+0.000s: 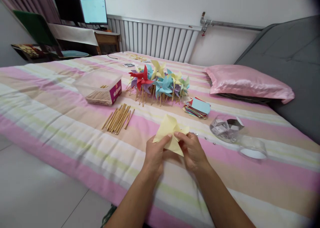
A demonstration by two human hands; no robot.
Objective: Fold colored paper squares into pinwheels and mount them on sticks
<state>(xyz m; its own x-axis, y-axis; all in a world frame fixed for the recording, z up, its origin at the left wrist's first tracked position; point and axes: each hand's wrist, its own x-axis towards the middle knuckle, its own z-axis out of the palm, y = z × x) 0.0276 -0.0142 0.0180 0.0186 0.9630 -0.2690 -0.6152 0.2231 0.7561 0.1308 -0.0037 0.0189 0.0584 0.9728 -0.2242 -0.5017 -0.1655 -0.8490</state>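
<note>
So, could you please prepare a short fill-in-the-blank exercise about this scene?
1. The left hand and the right hand hold a paper sheet coloured ____.
2. The pinwheel at the front left of the group is ____.
3. In the picture, the monitor with the lit screen stands to the ____ of the dark one.
4. The shiny pillow is ____.

Missing words: yellow; red; right; pink.

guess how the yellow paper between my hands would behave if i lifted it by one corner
The yellow paper would probably feel light, since it looks thin. It would likely flex rather than stay flat, as it bends between the left hand and the right hand. A tight pinch might crease it, given that thinness.
</note>
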